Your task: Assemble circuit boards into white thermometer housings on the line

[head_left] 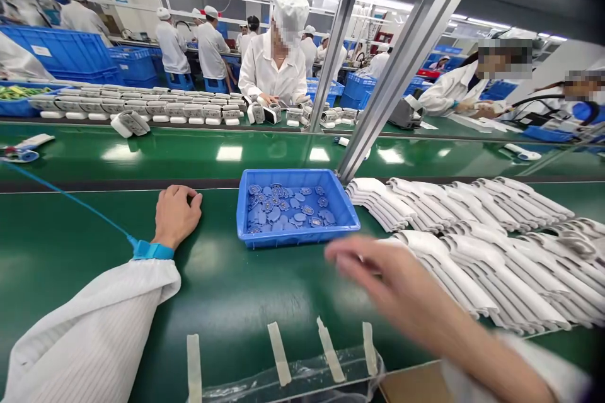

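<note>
You had your left hand (177, 216) resting on the green counter (227, 308), fingers loosely curled and empty. Your blurred right hand (392, 283) hovered open, fingers spread and empty, just short of the blue tray (297, 238) of small circuit boards (286, 209), well placed near the counter's far edge.

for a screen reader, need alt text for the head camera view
A person's blurred right hand hovers over a green assembly belt beside a blue plastic tray of small blue parts, while the left hand rests on the belt, a blue strap at its wrist. Rows of stacked white parts lie to the right, and co-workers in white work beyond.
</note>
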`<action>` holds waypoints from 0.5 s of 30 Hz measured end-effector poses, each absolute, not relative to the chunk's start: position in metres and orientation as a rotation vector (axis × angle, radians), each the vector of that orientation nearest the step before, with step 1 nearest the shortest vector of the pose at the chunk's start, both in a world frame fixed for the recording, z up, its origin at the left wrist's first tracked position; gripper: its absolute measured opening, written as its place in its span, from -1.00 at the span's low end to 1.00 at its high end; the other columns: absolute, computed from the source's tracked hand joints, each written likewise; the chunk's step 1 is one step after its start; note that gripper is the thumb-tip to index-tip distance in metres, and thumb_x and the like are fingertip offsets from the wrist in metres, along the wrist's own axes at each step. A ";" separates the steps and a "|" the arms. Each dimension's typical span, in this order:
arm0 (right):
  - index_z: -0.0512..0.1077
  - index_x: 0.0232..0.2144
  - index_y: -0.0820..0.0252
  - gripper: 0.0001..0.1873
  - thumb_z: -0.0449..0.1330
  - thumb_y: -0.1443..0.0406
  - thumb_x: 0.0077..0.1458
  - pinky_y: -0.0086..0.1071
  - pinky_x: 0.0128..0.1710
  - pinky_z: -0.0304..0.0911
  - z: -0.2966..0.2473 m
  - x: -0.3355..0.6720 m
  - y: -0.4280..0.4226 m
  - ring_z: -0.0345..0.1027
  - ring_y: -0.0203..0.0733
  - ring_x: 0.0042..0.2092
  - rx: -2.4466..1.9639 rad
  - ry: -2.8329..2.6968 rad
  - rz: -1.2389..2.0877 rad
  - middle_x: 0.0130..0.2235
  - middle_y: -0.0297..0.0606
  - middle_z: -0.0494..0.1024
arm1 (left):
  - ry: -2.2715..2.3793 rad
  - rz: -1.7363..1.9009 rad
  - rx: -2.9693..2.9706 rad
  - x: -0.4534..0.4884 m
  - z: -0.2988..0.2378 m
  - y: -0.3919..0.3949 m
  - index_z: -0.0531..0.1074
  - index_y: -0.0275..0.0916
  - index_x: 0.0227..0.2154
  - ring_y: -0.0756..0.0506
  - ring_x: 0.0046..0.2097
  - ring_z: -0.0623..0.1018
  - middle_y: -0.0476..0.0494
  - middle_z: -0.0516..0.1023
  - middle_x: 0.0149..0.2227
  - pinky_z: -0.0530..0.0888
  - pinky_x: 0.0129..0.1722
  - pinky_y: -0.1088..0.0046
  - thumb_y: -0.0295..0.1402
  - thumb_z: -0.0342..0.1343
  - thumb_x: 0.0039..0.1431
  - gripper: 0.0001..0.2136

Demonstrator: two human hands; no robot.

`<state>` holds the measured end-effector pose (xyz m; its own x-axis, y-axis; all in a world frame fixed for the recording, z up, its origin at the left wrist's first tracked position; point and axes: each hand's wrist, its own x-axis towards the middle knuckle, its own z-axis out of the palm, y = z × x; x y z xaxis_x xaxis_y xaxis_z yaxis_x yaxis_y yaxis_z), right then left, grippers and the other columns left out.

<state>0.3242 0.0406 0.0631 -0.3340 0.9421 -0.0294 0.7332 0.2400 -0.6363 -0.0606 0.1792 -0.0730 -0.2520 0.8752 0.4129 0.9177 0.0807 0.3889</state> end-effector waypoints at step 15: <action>0.56 -0.03 0.16 -0.69 0.12 0.25 0.25 -0.36 -0.01 0.37 0.072 0.279 0.147 0.54 -0.12 -0.08 -1.665 -2.604 0.314 -0.07 -0.26 0.66 | -2.276 -1.241 -1.911 -0.061 -0.063 0.178 0.44 -0.25 -0.46 -0.26 -0.08 0.44 -0.26 0.49 -0.23 0.37 0.08 0.00 -0.33 0.13 0.13 -0.88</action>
<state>0.2788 0.1474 0.0720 -0.4252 0.9016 -0.0789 0.8946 0.4054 -0.1879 -0.0605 0.1781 -0.0629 -0.2938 0.8677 0.4009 0.8071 0.0005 0.5904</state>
